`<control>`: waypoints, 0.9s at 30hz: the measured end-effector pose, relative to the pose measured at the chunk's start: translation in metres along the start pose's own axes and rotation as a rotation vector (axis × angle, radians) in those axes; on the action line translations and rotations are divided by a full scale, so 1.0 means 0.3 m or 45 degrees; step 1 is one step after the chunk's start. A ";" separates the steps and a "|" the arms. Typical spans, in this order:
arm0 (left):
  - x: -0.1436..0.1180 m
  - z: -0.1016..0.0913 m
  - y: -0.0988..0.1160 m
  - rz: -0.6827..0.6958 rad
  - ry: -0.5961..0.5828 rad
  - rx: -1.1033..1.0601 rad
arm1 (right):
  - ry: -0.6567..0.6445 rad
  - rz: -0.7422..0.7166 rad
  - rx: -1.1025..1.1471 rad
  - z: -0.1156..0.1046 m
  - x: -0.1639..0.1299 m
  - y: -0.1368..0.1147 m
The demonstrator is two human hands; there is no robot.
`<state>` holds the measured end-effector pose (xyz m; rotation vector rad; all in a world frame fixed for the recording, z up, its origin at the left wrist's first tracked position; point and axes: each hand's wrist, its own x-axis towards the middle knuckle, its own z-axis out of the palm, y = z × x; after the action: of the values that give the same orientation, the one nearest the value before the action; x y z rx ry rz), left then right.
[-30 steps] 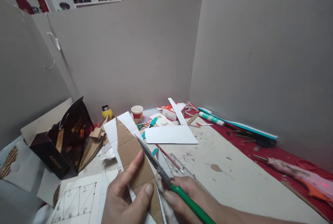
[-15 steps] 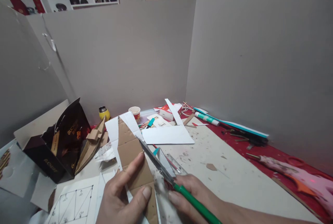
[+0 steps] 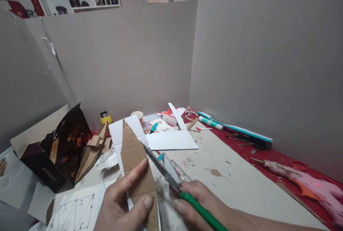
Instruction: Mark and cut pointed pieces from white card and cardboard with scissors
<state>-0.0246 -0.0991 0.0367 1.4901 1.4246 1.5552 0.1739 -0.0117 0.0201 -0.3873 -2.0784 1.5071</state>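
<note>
On the left of the table stands a dark open box, a pencilled sheet lying in front of it. Next, the left hand pinches a tapered cardboard piece between thumb and fingers, holding it above the table. The scissors lie along its right edge, blades parted, roughly halfway up; the cut looks partly made, its upper stretch not yet reached. The right hand's grip is wrapped around the green handles.
</note>
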 end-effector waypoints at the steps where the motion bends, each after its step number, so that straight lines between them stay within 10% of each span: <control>1: 0.000 -0.002 -0.001 -0.005 -0.003 0.006 | 0.008 0.004 0.023 0.002 0.000 0.007; 27: -0.019 0.018 -0.022 0.011 -0.071 -0.046 | 0.042 -0.006 -0.210 -0.001 -0.004 -0.015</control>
<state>-0.0201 -0.1007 0.0276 1.5085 1.3537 1.5244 0.1754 -0.0136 0.0241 -0.4653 -2.1826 1.3212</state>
